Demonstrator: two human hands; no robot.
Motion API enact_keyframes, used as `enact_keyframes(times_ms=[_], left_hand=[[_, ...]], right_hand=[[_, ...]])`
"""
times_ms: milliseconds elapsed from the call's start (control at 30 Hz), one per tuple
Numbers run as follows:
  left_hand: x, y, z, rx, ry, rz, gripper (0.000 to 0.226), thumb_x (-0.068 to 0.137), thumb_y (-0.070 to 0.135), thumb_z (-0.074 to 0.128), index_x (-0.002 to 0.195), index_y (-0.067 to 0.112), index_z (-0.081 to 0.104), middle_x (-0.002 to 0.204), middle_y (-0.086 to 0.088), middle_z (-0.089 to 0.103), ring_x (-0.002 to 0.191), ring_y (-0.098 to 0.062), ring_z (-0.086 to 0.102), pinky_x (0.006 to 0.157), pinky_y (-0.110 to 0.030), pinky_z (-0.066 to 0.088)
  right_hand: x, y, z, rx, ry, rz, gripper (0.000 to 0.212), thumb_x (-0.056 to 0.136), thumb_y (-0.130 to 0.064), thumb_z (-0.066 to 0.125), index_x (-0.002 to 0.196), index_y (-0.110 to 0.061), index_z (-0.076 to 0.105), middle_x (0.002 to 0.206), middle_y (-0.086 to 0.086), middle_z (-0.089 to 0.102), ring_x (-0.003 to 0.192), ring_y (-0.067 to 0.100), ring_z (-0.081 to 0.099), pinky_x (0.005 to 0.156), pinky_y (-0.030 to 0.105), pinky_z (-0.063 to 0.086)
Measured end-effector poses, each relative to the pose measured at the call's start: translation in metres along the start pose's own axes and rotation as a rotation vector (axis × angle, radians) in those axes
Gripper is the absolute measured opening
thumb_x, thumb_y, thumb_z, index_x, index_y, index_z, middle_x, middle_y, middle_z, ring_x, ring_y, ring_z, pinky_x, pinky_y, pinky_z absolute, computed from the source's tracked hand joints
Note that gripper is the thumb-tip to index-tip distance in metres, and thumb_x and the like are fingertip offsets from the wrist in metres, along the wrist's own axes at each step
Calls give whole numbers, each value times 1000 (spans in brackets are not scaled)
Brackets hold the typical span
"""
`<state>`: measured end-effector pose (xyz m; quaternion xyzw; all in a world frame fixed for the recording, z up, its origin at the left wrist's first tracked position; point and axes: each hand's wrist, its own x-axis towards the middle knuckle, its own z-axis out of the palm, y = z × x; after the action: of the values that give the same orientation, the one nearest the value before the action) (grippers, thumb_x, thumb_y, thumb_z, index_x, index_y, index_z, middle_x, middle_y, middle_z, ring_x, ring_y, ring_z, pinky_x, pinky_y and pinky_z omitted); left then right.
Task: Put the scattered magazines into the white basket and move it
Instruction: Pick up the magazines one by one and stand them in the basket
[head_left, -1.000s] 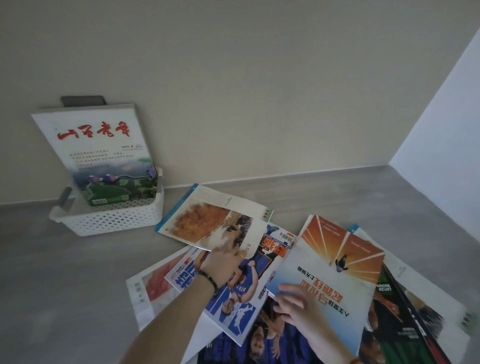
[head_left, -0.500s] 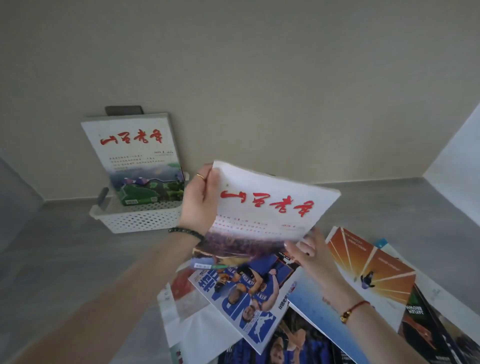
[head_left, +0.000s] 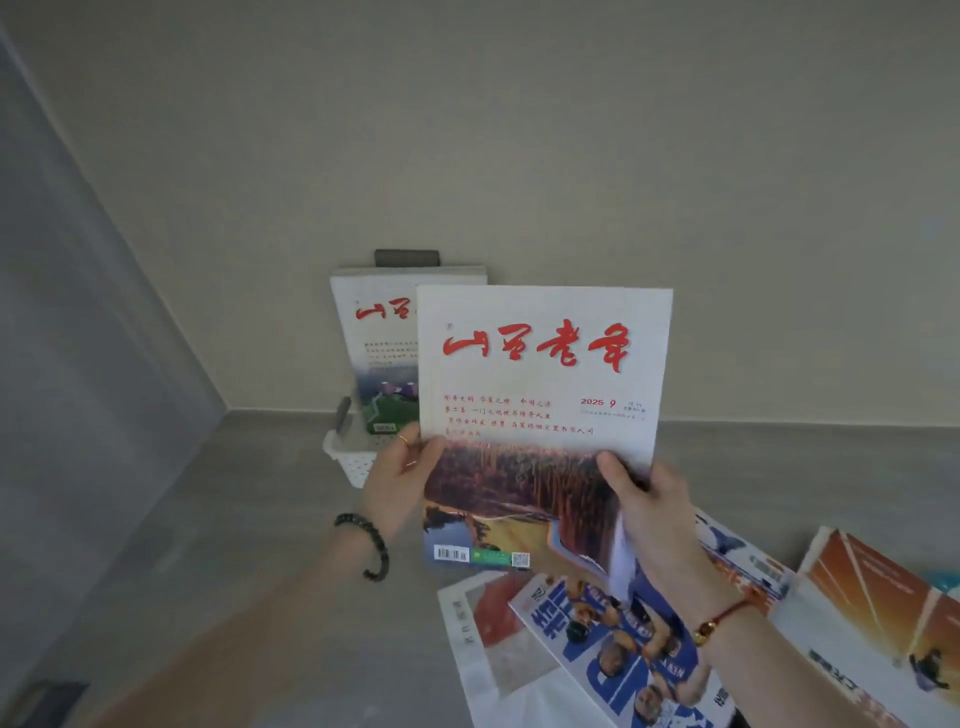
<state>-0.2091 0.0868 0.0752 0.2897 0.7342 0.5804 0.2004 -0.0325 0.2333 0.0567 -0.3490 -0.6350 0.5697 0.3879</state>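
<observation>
Head view: white magazine (head_left: 540, 395) — red calligraphy title, reddish landscape — held upright.

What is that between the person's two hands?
In the head view, a white magazine with red lettering spans the gap: the left hand grips its left edge, the right hand its right edge, cover facing the camera.

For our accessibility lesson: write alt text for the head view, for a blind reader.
The left hand and right hand hold up a white magazine with a red title before a white basket holding a similar magazine; other magazines lie scattered.
</observation>
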Motion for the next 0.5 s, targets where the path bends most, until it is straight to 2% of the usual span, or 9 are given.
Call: enact_keyframes(times_ms=[100, 200, 300, 367, 433, 500], left_hand=[[24, 2, -36, -11, 14, -22, 21, 89, 10, 48, 109, 10, 56, 114, -8, 61, 108, -32, 58, 92, -44, 48], [60, 15, -70, -26, 85, 49, 20, 88, 9, 51, 106, 10, 59, 112, -9, 63, 104, -30, 60, 92, -48, 48], [102, 28, -99, -13, 155, 81, 19, 86, 12, 56, 103, 16, 62, 107, -8, 65, 99, -26, 61, 92, -47, 49], [130, 30, -113, -6, 237, 70, 15, 82, 16, 62, 97, 16, 64, 102, -8, 66, 94, -24, 62, 90, -45, 50], [154, 25, -122, -1, 332, 54, 15, 77, 18, 68, 92, 14, 65, 96, -7, 66, 91, -25, 62, 90, -45, 51], [173, 13, -125, -3, 375, 38, 16, 74, 18, 71, 88, 14, 65, 91, -5, 64, 94, -28, 63, 90, -46, 50]], right_hand=[[16, -13, 42, 6, -9, -36, 16, 83, -10, 62, 74, -23, 62, 73, -16, 62, 61, -16, 59, 54, -2, 40], [44, -35, 86, -46, 3, -128, 7, 88, -10, 56, 84, -14, 59, 72, -13, 60, 63, -10, 53, 54, -3, 38], [80, -58, 122, -133, 41, -204, 4, 84, -14, 61, 82, -17, 61, 67, -12, 59, 63, -6, 52, 49, 0, 38], [103, -65, 140, -123, 59, -180, 7, 79, -16, 67, 86, -14, 69, 73, -6, 64, 65, 4, 58, 57, 13, 47], [123, -64, 157, -138, 63, -149, 17, 78, -15, 69, 94, -9, 71, 79, -3, 65, 70, 12, 61, 66, 24, 50], [139, -55, 173, -179, 53, -131, 20, 83, -13, 63, 101, -7, 68, 89, 3, 67, 79, 19, 61, 74, 30, 50]])
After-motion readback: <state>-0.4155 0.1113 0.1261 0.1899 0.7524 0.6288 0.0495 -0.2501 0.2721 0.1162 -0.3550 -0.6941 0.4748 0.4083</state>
